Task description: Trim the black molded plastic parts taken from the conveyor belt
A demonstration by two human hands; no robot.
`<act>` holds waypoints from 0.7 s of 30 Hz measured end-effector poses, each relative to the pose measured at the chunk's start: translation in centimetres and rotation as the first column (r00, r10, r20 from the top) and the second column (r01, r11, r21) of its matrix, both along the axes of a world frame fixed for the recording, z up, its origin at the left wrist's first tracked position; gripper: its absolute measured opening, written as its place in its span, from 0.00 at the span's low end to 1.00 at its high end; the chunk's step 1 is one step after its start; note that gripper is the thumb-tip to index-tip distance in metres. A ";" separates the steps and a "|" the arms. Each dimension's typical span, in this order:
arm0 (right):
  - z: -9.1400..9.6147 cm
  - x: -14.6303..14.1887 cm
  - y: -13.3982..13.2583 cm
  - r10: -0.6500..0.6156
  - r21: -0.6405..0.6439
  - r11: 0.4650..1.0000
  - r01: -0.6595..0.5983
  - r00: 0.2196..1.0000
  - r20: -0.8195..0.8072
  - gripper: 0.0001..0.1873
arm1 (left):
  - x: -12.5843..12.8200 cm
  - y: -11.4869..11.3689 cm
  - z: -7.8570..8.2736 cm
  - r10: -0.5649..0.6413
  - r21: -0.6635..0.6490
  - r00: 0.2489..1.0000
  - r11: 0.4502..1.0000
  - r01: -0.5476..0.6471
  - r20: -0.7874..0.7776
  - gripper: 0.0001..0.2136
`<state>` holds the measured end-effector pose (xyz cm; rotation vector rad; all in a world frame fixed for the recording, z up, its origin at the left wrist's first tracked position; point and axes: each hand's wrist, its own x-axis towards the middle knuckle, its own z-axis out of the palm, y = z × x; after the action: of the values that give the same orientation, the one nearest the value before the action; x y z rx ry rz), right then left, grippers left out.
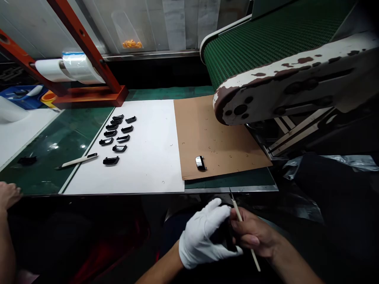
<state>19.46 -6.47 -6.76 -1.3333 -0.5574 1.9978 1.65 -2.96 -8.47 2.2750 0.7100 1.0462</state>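
Note:
In front of the table edge, my left hand [204, 232] wears a white glove and is closed around a dark plastic part [225, 236], mostly hidden by fingers and shadow. My right hand [254, 232], bare, grips a slim knife [255, 259] with a pale handle, its thin blade pointing up and away from me. The right fingertips are close against the dark part. A single glossy black part [200, 163] rests on the brown cardboard [219, 138]. Several similar black parts [119, 148] stand in two rows on the white sheet [154, 157].
A green conveyor belt [266, 43] overhangs the right side. At back left, an orange stand [89, 96] carries plastic film rolls [79, 67]. Another pale-handled knife [77, 161] lies left of the sheet. Another person's hand [8, 195] is at the left edge.

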 end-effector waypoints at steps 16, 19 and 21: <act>1.8 -2.2 -0.4 -0.048 0.143 0.966 -0.214 0.397 0.917 0.11 | 2.8 0.7 0.3 -0.050 -0.173 0.802 0.983 -0.067 -0.595 0.23; 2.9 -2.1 -1.3 -0.041 0.097 0.969 -0.228 0.242 0.970 0.13 | 3.1 0.7 0.2 -0.038 -0.186 0.741 0.975 -0.118 -0.670 0.25; 3.8 -0.5 -1.8 -0.050 0.076 0.982 -0.171 0.152 0.987 0.14 | 2.9 1.3 0.4 0.001 -0.182 0.683 0.964 -0.196 -0.731 0.25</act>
<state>18.98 -8.31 -2.98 -2.4624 -1.3469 0.6996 4.54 -1.70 -8.06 2.4089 1.2091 0.0040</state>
